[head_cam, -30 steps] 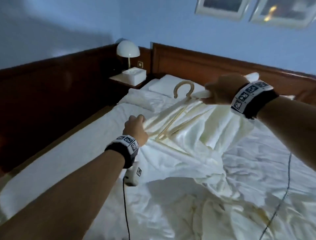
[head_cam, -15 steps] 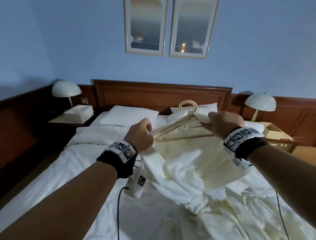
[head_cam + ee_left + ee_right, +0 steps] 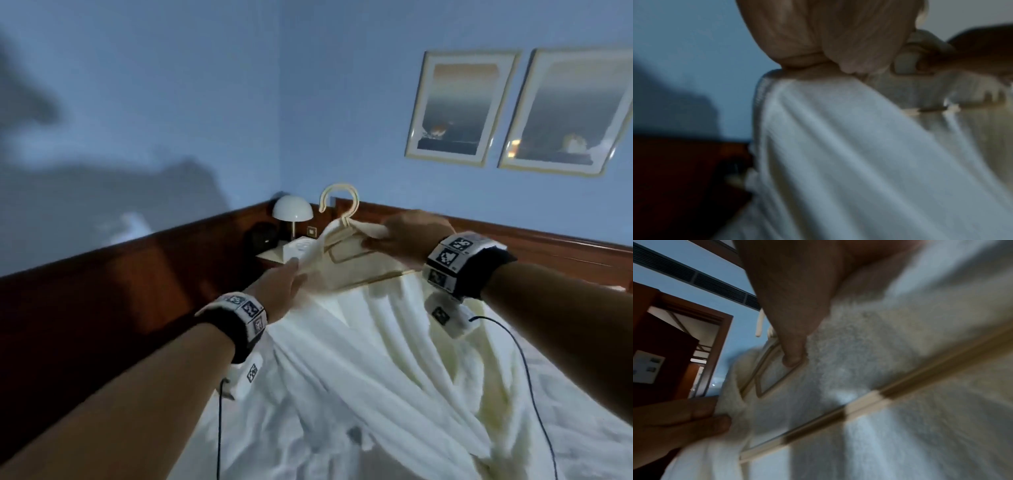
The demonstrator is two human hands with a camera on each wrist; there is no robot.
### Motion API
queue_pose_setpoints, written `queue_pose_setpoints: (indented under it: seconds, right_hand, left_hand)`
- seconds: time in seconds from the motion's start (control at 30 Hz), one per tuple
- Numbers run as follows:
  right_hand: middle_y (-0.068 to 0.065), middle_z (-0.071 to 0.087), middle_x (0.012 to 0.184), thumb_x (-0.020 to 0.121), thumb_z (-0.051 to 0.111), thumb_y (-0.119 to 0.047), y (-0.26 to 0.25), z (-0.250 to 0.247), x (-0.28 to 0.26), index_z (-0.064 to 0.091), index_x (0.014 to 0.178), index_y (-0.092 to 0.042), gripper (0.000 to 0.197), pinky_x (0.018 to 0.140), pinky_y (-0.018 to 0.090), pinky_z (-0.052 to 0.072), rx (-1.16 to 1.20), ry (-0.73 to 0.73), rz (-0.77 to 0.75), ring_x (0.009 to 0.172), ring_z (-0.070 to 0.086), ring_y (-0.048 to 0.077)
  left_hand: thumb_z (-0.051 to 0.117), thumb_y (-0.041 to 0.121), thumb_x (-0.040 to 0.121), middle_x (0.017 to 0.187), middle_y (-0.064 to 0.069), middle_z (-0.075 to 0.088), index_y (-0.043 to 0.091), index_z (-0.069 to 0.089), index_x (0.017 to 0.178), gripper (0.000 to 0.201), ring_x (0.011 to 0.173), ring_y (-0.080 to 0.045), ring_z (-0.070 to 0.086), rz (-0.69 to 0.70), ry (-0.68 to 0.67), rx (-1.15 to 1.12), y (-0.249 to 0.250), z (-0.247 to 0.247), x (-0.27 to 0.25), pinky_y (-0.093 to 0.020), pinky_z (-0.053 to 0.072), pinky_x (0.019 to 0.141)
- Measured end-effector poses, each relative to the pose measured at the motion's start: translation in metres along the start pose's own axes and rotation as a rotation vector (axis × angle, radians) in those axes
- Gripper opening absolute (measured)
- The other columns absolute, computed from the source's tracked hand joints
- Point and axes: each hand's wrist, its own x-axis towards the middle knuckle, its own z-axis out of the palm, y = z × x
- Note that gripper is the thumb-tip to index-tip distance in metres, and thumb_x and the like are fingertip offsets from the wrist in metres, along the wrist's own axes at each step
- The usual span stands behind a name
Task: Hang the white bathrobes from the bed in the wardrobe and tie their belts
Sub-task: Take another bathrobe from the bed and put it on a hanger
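Observation:
A white bathrobe (image 3: 370,342) hangs on a cream hanger (image 3: 339,209), lifted above the bed. My left hand (image 3: 287,281) grips the robe's left shoulder over the hanger's arm. My right hand (image 3: 407,236) grips the right shoulder and the hanger beneath it. In the left wrist view the left hand (image 3: 828,48) bunches the bathrobe (image 3: 859,154) at its top. In the right wrist view my right thumb (image 3: 791,344) presses the bathrobe (image 3: 900,353) against the hanger's frame; the hanger bar (image 3: 869,404) runs diagonally below. The robe's lower part trails onto the bed. No belt is visible.
The bed (image 3: 281,442) with rumpled white sheets lies below. A wooden wall panel (image 3: 120,291) runs along the left. A nightstand with a white lamp (image 3: 292,209) stands in the corner. Two framed pictures (image 3: 459,106) hang on the blue wall. A doorway (image 3: 701,353) shows in the right wrist view.
Both hands have raised the hanger with the robe off the bed, and the robe now hangs from it. The view has swung back left toward the room's corner.

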Motion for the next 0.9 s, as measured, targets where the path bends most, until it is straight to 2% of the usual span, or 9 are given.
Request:
queue_pose_setpoints:
  seconds: [0.07, 0.17, 0.3, 0.37, 0.4, 0.47, 0.57, 0.77, 0.9]
  right_hand:
    - [0.002, 0.060, 0.088, 0.083, 0.042, -0.078, -0.048, -0.060, 0.046, 0.052, 0.082, -0.026, 0.053, 0.068, 0.032, 0.038, 0.000, 0.149, -0.036, 0.088, 0.057, 0.026]
    - [-0.002, 0.046, 0.070, 0.080, 0.043, -0.081, -0.123, -0.184, 0.108, 0.045, 0.070, -0.022, 0.060, 0.060, 0.032, 0.034, 0.060, 0.527, -0.097, 0.075, 0.048, 0.025]
    - [-0.001, 0.043, 0.066, 0.079, 0.041, -0.083, -0.241, -0.311, 0.156, 0.043, 0.072, -0.019, 0.064, 0.049, 0.031, 0.025, 0.225, 0.804, -0.208, 0.068, 0.046, 0.027]
    - [0.001, 0.045, 0.067, 0.083, 0.042, -0.078, -0.305, -0.345, 0.168, 0.045, 0.075, -0.016, 0.063, 0.050, 0.032, 0.025, 0.298, 0.813, -0.278, 0.067, 0.046, 0.027]
    - [0.001, 0.047, 0.068, 0.084, 0.043, -0.076, -0.338, -0.357, 0.171, 0.046, 0.075, -0.016, 0.061, 0.051, 0.032, 0.026, 0.342, 0.810, -0.321, 0.067, 0.047, 0.025]
    - [0.002, 0.049, 0.069, 0.087, 0.043, -0.073, -0.405, -0.377, 0.177, 0.047, 0.075, -0.015, 0.059, 0.052, 0.033, 0.028, 0.448, 0.807, -0.413, 0.066, 0.047, 0.023]
    - [0.003, 0.052, 0.073, 0.089, 0.043, -0.069, -0.505, -0.408, 0.176, 0.047, 0.076, -0.015, 0.055, 0.060, 0.035, 0.031, 0.615, 0.816, -0.585, 0.071, 0.050, 0.026]
    - [0.007, 0.057, 0.092, 0.091, 0.042, -0.067, -0.697, -0.453, 0.145, 0.058, 0.099, -0.011, 0.058, 0.077, 0.036, 0.039, 0.902, 0.785, -0.923, 0.090, 0.053, 0.029]
    - [0.003, 0.054, 0.072, 0.089, 0.041, -0.070, -0.806, -0.463, 0.116, 0.053, 0.079, -0.015, 0.057, 0.058, 0.034, 0.034, 1.005, 0.711, -1.142, 0.069, 0.053, 0.023]
  left_hand:
    - [0.041, 0.042, 0.101, 0.100, -0.017, 0.064, 0.012, 0.045, 0.117, 0.034, 0.092, -0.038, 0.062, -0.006, 0.107, 0.078, -0.030, -0.096, 0.015, -0.038, 0.045, 0.075]
    - [0.040, 0.038, 0.102, 0.095, -0.020, 0.058, 0.013, 0.042, 0.113, 0.028, 0.092, -0.042, 0.060, -0.034, 0.394, 0.259, -0.054, -0.279, 0.033, -0.036, 0.038, 0.069]
    - [0.036, 0.028, 0.104, 0.120, -0.025, 0.057, 0.005, 0.043, 0.131, 0.036, 0.102, -0.039, 0.057, -0.094, 0.644, 0.595, -0.077, -0.491, -0.024, -0.037, 0.037, 0.076]
    - [0.042, 0.023, 0.104, 0.094, -0.022, 0.061, 0.003, 0.045, 0.114, 0.023, 0.085, -0.037, 0.058, -0.097, 0.693, 0.704, -0.096, -0.560, -0.076, -0.034, 0.034, 0.069]
    - [0.045, 0.022, 0.103, 0.076, -0.016, 0.056, 0.006, 0.042, 0.103, 0.016, 0.078, -0.038, 0.058, -0.077, 0.702, 0.777, -0.107, -0.588, -0.105, -0.035, 0.034, 0.064]
    - [0.045, 0.025, 0.102, 0.067, -0.010, 0.048, 0.009, 0.040, 0.098, 0.017, 0.073, -0.041, 0.059, -0.118, 0.711, 0.926, -0.127, -0.640, -0.163, -0.036, 0.036, 0.061]
    - [0.041, 0.033, 0.103, 0.084, -0.024, 0.054, 0.008, 0.039, 0.107, 0.026, 0.074, -0.038, 0.053, -0.323, 0.684, 1.114, -0.138, -0.709, -0.246, -0.040, 0.040, 0.066]
    - [0.041, 0.039, 0.102, 0.099, -0.020, 0.060, 0.015, 0.038, 0.110, 0.025, 0.085, -0.037, 0.059, -0.762, 0.650, 1.244, -0.153, -0.788, -0.405, -0.046, 0.051, 0.080]
    - [0.043, 0.040, 0.102, 0.107, -0.015, 0.062, 0.012, 0.048, 0.113, 0.031, 0.095, -0.034, 0.060, -0.942, 0.616, 1.241, -0.165, -0.801, -0.493, -0.034, 0.042, 0.079]
